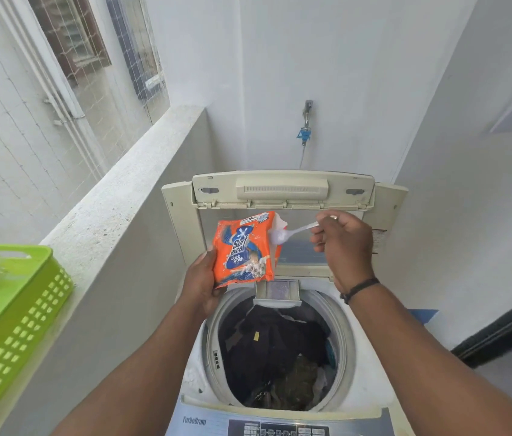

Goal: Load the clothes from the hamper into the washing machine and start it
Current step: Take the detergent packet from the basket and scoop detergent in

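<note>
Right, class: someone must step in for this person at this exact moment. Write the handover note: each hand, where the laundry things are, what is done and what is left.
Left hand: grips the orange detergent packet, held above the open washing machine.
Right hand: pinches a clear plastic spoon, its bowl at the packet's torn-open top.
Clothes: dark pile already in the drum.
Green hamper: on the ledge to the left; its inside is not fully visible.
Detergent drawer: pulled out over the drum's far rim.
Done: clothes loaded, lid up.
Left: spoon detergent in, shut drawer and lid, start from the control panel.
</note>
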